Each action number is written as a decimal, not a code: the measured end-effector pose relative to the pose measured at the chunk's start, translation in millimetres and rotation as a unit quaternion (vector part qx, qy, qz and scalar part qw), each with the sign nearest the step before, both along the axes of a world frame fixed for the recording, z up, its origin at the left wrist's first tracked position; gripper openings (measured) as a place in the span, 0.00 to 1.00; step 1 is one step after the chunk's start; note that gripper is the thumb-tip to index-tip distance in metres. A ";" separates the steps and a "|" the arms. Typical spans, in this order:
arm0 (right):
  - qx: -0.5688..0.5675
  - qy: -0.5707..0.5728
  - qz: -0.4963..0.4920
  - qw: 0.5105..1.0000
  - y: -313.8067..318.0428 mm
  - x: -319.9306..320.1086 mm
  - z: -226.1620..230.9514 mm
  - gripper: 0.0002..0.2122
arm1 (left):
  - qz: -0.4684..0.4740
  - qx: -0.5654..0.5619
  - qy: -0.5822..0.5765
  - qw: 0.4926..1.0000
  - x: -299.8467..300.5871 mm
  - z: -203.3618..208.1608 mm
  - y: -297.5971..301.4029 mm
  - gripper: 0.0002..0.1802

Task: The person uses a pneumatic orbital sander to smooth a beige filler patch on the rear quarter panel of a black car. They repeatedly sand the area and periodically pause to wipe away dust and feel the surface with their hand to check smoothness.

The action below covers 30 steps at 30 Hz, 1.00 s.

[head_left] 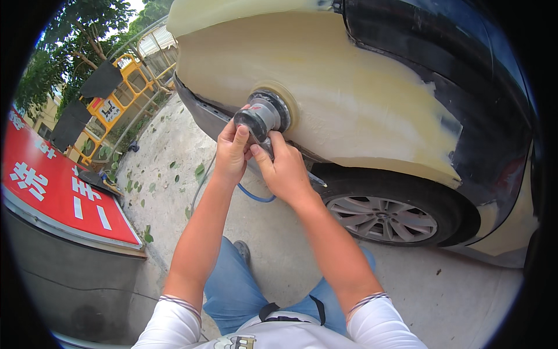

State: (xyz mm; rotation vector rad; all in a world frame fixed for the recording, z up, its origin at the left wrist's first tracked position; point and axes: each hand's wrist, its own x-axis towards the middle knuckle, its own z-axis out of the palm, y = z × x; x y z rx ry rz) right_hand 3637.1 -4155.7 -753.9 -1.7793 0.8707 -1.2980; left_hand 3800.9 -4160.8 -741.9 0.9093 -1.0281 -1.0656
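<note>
A round grey and black air sander (268,111) rests with its pad against a car body panel (372,96) coated in pale yellow filler. Both of my hands are closed on it. My left hand (232,148) wraps the near end of the sander, thumb pointing up. My right hand (286,168) grips the sander's handle, just to the right of the left hand. A blue hose (256,196) and a grey hose (200,186) hang below my hands. The pad's face is hidden against the panel.
Below the panel stands a car wheel (381,218) with silver spokes. Dark unfilled bodywork (488,116) lies to the right. On the left are a red sign board (58,180) and a yellow barrier (110,110). Leaves are scattered over the concrete floor (168,136).
</note>
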 end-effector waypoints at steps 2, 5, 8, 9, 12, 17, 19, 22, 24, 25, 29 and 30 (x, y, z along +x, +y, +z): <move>0.025 -0.038 -0.002 0.999 12.8 -31.8 5.8 0.19 | -0.022 -0.058 0.017 0.998 -41.1 8.6 7.5 0.45; -0.011 -0.136 -0.061 0.989 40.1 -87.3 12.3 0.21 | -0.075 -0.113 -0.035 0.990 -115.0 30.3 15.5 0.36; 0.021 -0.208 -0.059 0.976 53.5 -116.4 11.5 0.25 | -0.132 -0.100 -0.092 0.982 -145.1 42.7 18.3 0.34; 0.026 -0.178 -0.038 0.983 50.8 -111.1 10.2 0.26 | -0.112 -0.101 -0.091 0.984 -137.9 43.3 18.8 0.34; 0.046 -0.117 0.047 0.991 21.5 -63.0 8.1 0.23 | -0.085 -0.078 -0.046 0.992 -75.4 41.6 9.6 0.35; -0.038 0.036 0.005 0.999 -22.6 17.8 18.2 0.20 | 0.004 -0.032 0.025 0.999 5.3 33.0 -5.1 0.30; -0.026 0.040 -0.001 0.999 -18.6 10.1 20.5 0.20 | 0.002 -0.032 0.023 0.999 -6.9 31.5 -3.6 0.28; 0.004 -0.023 0.010 1.000 4.4 -35.6 19.2 0.18 | -0.017 -0.066 0.043 0.997 -49.7 28.1 4.9 0.34; 0.046 -0.104 0.022 0.993 12.1 -51.4 20.0 0.18 | -0.076 -0.073 -0.017 0.994 -62.7 30.0 3.3 0.37; 0.041 -0.104 0.025 0.993 11.4 -51.7 21.2 0.19 | -0.074 -0.102 -0.050 0.991 -62.7 31.3 0.9 0.36; -0.023 0.003 0.021 0.999 -15.0 -10.6 32.8 0.21 | -0.011 -0.066 0.010 0.998 -23.1 37.1 -10.0 0.30; -0.008 0.077 0.007 0.997 -20.2 -0.8 34.9 0.22 | 0.009 -0.031 0.027 0.999 -13.0 37.9 -11.4 0.28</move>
